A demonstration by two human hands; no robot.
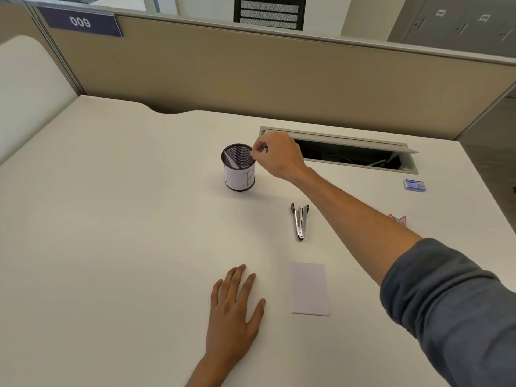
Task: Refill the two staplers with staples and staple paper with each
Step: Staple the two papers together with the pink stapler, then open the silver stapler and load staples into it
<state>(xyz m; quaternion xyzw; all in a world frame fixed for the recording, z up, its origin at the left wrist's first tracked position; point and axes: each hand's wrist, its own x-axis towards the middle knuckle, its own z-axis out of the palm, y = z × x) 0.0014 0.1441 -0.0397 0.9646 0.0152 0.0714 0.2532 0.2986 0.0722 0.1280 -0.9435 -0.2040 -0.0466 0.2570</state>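
Note:
A black stapler point(300, 221) lies swung open on the white desk point(125, 219), its metal channel showing. A small stack of white paper point(310, 288) lies nearer to me. My left hand point(234, 311) rests flat on the desk, left of the paper. My right hand point(276, 156) reaches out over the rim of a black mesh cup point(239, 167) with a white label; its fingertips are pinched together, and whether they hold something is too small to tell. A blue staple box point(415, 185) sits at the far right. A red object point(398, 219) shows partly behind my right forearm.
An open cable hatch point(349, 152) is sunk in the desk behind my right hand. A tan partition point(251, 74) closes off the desk's far side. The desk's right edge runs close by the blue box.

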